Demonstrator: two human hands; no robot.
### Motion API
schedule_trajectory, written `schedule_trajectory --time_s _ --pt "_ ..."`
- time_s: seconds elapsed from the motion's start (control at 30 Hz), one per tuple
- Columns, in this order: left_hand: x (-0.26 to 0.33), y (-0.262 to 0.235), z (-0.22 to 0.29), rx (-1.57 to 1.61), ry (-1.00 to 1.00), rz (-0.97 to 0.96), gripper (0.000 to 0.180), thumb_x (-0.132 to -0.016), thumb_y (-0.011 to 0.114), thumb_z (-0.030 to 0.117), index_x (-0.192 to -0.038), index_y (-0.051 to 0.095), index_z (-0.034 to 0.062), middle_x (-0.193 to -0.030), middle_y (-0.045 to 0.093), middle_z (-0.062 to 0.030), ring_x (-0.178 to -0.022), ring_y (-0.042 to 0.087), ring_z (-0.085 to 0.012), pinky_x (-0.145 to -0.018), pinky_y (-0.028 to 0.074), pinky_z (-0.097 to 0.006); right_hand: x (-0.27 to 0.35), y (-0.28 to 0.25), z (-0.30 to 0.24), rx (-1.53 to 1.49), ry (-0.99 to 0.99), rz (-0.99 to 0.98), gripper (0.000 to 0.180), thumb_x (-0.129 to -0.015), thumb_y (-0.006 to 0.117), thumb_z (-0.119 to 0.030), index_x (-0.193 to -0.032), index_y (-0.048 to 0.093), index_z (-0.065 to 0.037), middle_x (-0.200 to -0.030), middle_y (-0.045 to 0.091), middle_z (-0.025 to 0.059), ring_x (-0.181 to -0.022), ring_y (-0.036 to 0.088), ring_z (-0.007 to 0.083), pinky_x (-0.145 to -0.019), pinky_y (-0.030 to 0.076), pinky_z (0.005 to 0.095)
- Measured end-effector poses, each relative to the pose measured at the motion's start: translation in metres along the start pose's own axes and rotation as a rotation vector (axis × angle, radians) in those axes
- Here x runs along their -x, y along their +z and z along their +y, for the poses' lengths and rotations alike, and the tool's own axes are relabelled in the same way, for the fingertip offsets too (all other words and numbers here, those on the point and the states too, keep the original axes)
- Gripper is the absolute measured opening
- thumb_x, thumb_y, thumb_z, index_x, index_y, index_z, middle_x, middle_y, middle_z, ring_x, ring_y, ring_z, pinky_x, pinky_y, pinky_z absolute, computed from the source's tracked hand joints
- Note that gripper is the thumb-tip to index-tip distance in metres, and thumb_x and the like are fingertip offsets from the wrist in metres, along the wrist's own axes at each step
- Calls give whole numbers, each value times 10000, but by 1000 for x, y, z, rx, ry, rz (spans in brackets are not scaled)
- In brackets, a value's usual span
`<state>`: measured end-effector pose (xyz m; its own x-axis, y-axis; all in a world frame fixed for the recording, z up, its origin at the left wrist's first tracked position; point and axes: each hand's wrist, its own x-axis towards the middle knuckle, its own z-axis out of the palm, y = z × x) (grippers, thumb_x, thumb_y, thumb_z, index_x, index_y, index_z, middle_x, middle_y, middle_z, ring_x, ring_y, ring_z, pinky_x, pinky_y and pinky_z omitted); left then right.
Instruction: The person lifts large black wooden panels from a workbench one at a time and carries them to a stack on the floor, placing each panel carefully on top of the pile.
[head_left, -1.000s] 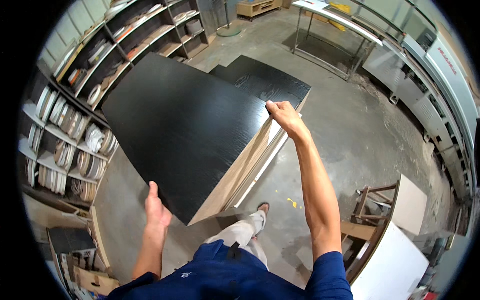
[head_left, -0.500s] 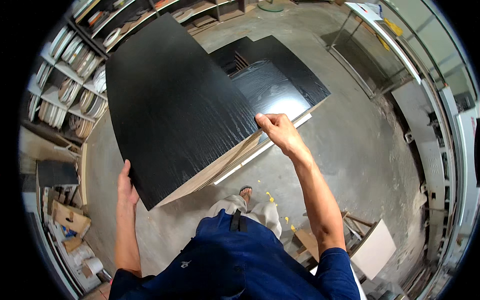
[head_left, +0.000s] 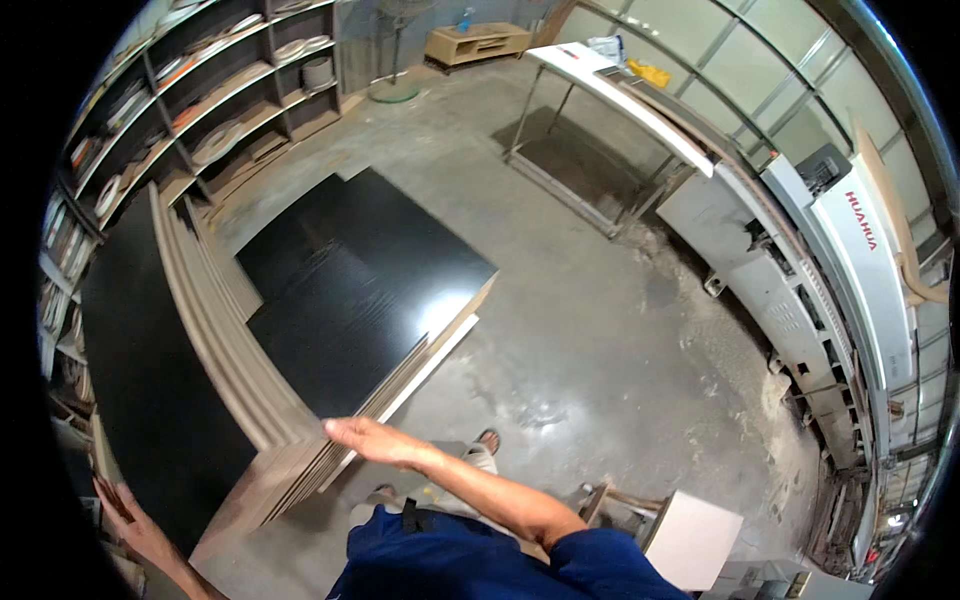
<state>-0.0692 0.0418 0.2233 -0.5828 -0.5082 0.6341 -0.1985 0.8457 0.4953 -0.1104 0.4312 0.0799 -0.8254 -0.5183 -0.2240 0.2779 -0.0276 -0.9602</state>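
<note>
A stack of black-faced panels (head_left: 160, 330) with pale brown layered edges sits at the left. My left hand (head_left: 135, 518) lies along its outer left edge, fingers stretched out. At the stack's near right corner is my right hand (head_left: 370, 438), its fingers extended against the panel edges; some of its fingers are hidden. Beside this stack, to the right, lies a lower pile of glossy black panels (head_left: 370, 270), some overlapping unevenly. A pale strip shows beneath that pile's near edge.
Shelves (head_left: 215, 120) with coiled rolls and scraps line the back left. A white-topped table (head_left: 620, 85) stands at the far right, near a long white machine (head_left: 835, 270). A low wooden cabinet (head_left: 478, 45) is at the back. A pale board (head_left: 695, 540) is near my right side.
My view has swung right, so the stack appears farther left. The stack's layered right side shows more, and its top panel now appears more steeply angled. Both hands remain at the stack.
</note>
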Motion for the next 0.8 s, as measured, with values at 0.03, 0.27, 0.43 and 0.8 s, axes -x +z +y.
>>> schedule_trajectory --time_s 0.03,0.27,0.43,0.8 --pt "15 20 48 93 64 -66 478 -953 441 253 -1374 339 52 -1369 407 -136 -1252 400 -256 -1033 329 -360 14 -28 6 -15 38 1 659 -915 381 -539 -1198 521 39 -1199 549 173 -1149 484 244 -989 366 342" --pt "119 194 317 551 132 -692 432 -892 517 90 -1306 426 2 -1249 517 -173 -1134 516 -245 -975 397 -353 144 -238 75 -87 232 441 488 -900 518 -428 -1110 596 6 -978 634 92 -908 575 163 -831 458 308" --pt "170 316 467 708 205 -932 377 -868 553 98 -1216 498 -35 -1134 583 -197 -1022 581 -241 -901 440 -328 224 -410 49 -126 256 776 437 -906 540 -364 -1108 596 19 -1009 643 99 -933 591 173 -850 463 313" --pt "254 645 784 772 385 -1253 282 -797 615 129 -1015 596 -49 -903 658 -146 -845 627 -175 -733 483 -291 326 -790 -29 -89 261 1320 392 -896 566 -319 -1040 608 43 -993 646 144 -943 613 230 -833 487 351"
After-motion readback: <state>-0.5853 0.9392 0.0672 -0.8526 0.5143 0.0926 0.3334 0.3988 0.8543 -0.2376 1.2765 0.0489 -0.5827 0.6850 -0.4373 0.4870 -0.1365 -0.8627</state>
